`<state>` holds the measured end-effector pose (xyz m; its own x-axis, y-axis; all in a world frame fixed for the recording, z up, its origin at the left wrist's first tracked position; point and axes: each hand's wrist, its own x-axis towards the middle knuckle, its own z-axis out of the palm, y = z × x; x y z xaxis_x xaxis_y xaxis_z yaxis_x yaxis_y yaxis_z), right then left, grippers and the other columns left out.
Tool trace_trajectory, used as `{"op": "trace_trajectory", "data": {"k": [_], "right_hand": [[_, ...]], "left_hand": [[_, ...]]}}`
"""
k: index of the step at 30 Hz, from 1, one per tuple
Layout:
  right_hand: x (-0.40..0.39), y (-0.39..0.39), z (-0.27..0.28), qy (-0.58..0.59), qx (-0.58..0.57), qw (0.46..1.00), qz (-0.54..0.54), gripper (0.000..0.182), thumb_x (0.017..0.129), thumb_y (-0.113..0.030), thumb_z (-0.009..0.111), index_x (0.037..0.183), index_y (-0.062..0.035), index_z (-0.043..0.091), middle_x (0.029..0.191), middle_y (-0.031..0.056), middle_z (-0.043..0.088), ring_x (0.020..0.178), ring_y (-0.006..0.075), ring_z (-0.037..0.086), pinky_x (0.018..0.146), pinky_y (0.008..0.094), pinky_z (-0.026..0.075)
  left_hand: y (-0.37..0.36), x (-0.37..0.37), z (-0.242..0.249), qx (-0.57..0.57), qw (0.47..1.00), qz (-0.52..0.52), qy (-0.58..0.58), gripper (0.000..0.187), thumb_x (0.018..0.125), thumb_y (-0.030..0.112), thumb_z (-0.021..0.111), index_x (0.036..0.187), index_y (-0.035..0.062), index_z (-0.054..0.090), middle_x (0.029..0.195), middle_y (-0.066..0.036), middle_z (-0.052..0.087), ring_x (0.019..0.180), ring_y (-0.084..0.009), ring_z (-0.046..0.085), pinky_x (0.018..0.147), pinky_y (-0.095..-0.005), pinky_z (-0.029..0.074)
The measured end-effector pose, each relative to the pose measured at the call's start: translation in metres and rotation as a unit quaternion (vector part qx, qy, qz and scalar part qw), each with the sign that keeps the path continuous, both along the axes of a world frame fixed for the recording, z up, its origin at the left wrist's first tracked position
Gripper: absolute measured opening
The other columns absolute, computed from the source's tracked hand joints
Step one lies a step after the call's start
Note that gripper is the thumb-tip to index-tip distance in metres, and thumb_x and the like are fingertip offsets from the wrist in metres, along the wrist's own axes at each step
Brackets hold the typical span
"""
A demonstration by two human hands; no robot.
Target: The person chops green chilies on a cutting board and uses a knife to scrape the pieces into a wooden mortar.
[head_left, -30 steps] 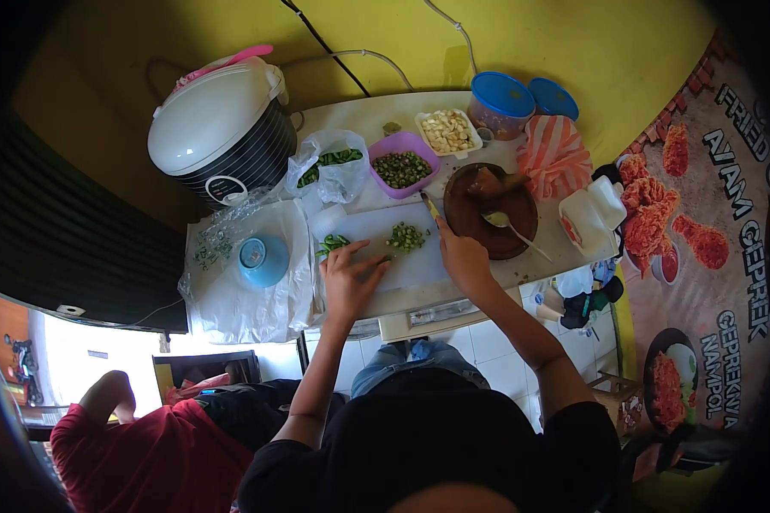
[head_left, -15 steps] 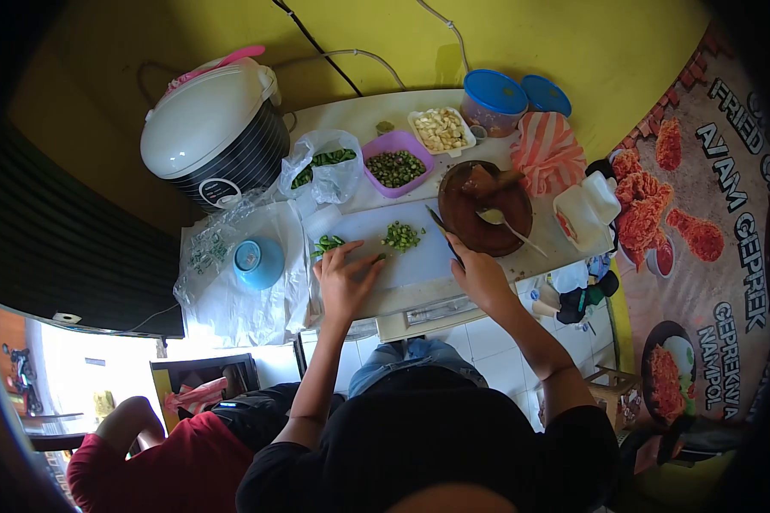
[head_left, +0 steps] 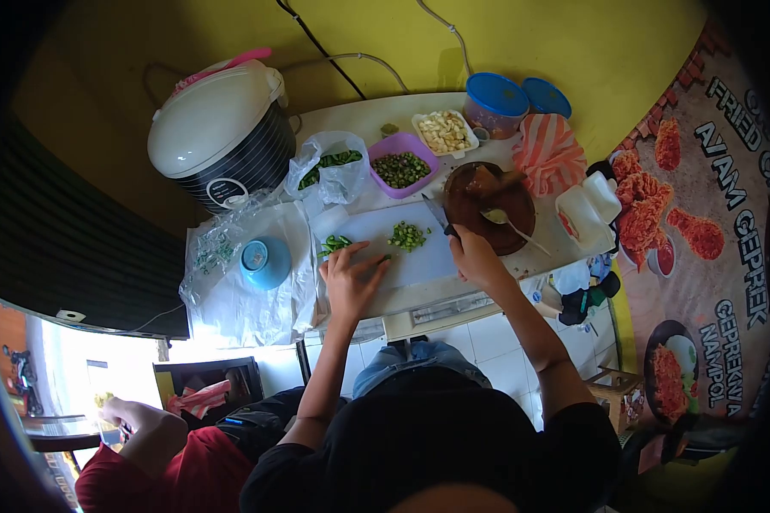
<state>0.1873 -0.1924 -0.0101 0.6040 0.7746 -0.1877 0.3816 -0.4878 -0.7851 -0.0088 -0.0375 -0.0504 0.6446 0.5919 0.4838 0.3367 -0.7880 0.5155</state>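
My right hand (head_left: 476, 256) is wrapped round the handle of a knife (head_left: 437, 211), whose blade points up and left over the right end of the white cutting board (head_left: 381, 224). On the board's left part rests my left hand (head_left: 351, 272), fingers spread, beside whole green chilies (head_left: 334, 244). A small green piece shows near its fingertips. Chopped green pieces (head_left: 407, 237) form a pile between the hands. Behind the board stand a purple tub (head_left: 401, 190) of cut pieces and a plastic bag (head_left: 344, 184) with green chilies.
A brown stone mortar (head_left: 522, 232) with a spoon stands at the right, a blue bowl (head_left: 265, 263) at the left. Behind are a rice cooker (head_left: 210, 128), a white tray (head_left: 465, 150) and blue-lidded tubs (head_left: 495, 94). A person in red (head_left: 188, 470) sits at lower left.
The view has shifted slightly. The knife blade looks more turned, its flat side showing lighter. At lower left the person's arm has moved up and outward.
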Motion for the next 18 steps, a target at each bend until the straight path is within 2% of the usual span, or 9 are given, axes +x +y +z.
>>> {"op": "trace_trajectory", "data": {"k": [2,5,8,14,17,18], "right_hand": [[-0.001,0.005,-0.006,-0.012,0.020,1.000,0.007,0.044,0.101,-0.019,0.046,0.139,0.0020,0.041,0.058,0.0122,0.056,0.043,0.0207,0.056,0.043,0.0356,0.047],[-0.005,0.011,-0.016,-0.114,0.083,0.990,-0.015,0.040,0.102,-0.017,0.044,0.138,-0.0015,0.046,0.057,0.0124,0.055,0.041,0.0201,0.055,0.042,0.0363,0.047],[-0.012,0.016,0.010,0.012,0.029,0.999,-0.041,0.041,0.102,-0.016,0.042,0.142,-0.0074,0.045,0.055,0.0129,0.054,0.038,0.0200,0.053,0.039,0.0363,0.047],[-0.008,0.029,-0.002,0.056,0.030,0.997,-0.040,0.048,0.103,-0.018,0.040,0.150,-0.0103,0.033,0.057,0.0161,0.057,0.036,0.0201,0.053,0.035,0.0360,0.047],[-0.010,0.033,-0.010,-0.052,-0.039,0.997,-0.042,0.048,0.102,-0.017,0.037,0.149,-0.0076,0.035,0.064,0.0237,0.062,0.047,0.0328,0.062,0.047,0.0449,0.053],[-0.009,0.033,-0.015,-0.085,-0.027,0.995,-0.035,0.050,0.101,-0.016,0.038,0.150,-0.0075,0.034,0.068,0.0267,0.062,0.055,0.0379,0.063,0.056,0.0486,0.052]], "left_hand": [[0.000,0.000,0.000,-0.002,1.000,-0.001,-0.002,0.017,0.077,0.030,0.079,0.090,0.0189,0.080,0.116,0.001,0.065,0.109,-0.0229,0.055,0.093,-0.0392,0.035],[-0.001,0.000,0.001,-0.014,1.000,-0.002,-0.002,0.017,0.077,0.029,0.079,0.090,0.0189,0.080,0.117,0.001,0.065,0.110,-0.0232,0.055,0.095,-0.0398,0.034],[-0.001,-0.001,0.003,-0.029,1.000,-0.001,0.004,0.016,0.077,0.029,0.079,0.090,0.0188,0.080,0.118,0.000,0.065,0.111,-0.0236,0.055,0.099,-0.0409,0.032],[-0.001,0.000,0.002,-0.022,1.000,-0.002,0.000,0.016,0.077,0.028,0.080,0.089,0.0182,0.080,0.117,0.000,0.065,0.110,-0.0227,0.055,0.097,-0.0400,0.033],[-0.001,0.000,0.001,-0.019,1.000,0.001,0.002,0.016,0.077,0.028,0.080,0.089,0.0183,0.080,0.116,0.000,0.066,0.110,-0.0225,0.055,0.096,-0.0400,0.033],[-0.001,0.000,0.001,-0.018,1.000,0.002,0.003,0.016,0.077,0.028,0.080,0.089,0.0184,0.080,0.116,0.000,0.066,0.110,-0.0225,0.055,0.096,-0.0401,0.033]]}}
